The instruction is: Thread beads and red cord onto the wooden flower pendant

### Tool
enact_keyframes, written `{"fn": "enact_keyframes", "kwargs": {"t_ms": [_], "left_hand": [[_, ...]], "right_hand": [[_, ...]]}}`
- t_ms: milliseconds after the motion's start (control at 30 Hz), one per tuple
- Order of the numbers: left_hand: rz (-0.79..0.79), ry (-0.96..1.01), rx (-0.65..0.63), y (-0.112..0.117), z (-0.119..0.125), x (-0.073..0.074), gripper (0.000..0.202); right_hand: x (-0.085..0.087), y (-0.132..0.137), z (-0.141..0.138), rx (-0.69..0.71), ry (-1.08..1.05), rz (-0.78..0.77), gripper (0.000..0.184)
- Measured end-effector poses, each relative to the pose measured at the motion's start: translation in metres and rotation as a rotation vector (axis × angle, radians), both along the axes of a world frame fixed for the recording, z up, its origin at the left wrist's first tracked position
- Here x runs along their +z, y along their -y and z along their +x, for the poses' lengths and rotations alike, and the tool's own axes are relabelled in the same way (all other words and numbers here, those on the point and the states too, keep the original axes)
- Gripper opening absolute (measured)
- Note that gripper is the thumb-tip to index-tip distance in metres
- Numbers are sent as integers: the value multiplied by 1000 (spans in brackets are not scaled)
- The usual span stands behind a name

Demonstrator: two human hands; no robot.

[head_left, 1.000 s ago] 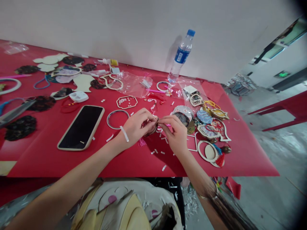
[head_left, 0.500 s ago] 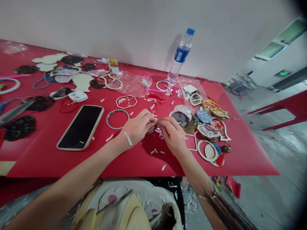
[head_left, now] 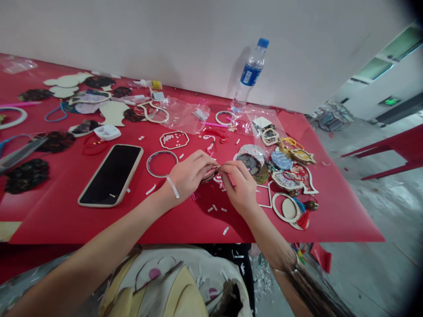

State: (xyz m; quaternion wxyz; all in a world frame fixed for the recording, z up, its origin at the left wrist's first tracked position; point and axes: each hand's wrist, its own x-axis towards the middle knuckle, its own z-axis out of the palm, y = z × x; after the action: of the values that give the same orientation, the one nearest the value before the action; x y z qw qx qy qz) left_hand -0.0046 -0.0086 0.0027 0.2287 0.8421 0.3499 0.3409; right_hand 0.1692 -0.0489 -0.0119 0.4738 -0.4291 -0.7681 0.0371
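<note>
My left hand (head_left: 193, 172) is closed around a small dark, rounded piece (head_left: 209, 176), most of which the fingers hide. Against its edge, the fingertips of my right hand (head_left: 239, 182) are pinched together, almost touching the left fingertips. Whatever lies in the right pinch is too small to make out. A strip of white tape (head_left: 172, 187) sticks to my left wrist. Pink tassel threads (head_left: 194, 196) show below the left hand. Small white paper strips (head_left: 214, 208) lie scattered on the red table (head_left: 185, 224) under both hands.
A phone (head_left: 111, 176) and a ring frame (head_left: 161, 152) lie left of my hands. Ornaments, with a blue shell-like piece (head_left: 281, 160), crowd the right side. A water bottle (head_left: 250, 75) stands by the wall. Scissors (head_left: 23, 154) and dark round pieces (head_left: 28, 175) lie far left.
Both hands stay nearly in place. The left hand has tilted slightly, and a bit more of the dark piece's edge shows beneath its fingers.
</note>
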Motion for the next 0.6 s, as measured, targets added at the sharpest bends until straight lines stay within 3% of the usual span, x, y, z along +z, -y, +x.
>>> {"fn": "enact_keyframes", "kwargs": {"t_ms": [600], "left_hand": [[-8,45,26,0,1,4,14]], "right_hand": [[0,1,-3,-19,-5,-20,11]]}}
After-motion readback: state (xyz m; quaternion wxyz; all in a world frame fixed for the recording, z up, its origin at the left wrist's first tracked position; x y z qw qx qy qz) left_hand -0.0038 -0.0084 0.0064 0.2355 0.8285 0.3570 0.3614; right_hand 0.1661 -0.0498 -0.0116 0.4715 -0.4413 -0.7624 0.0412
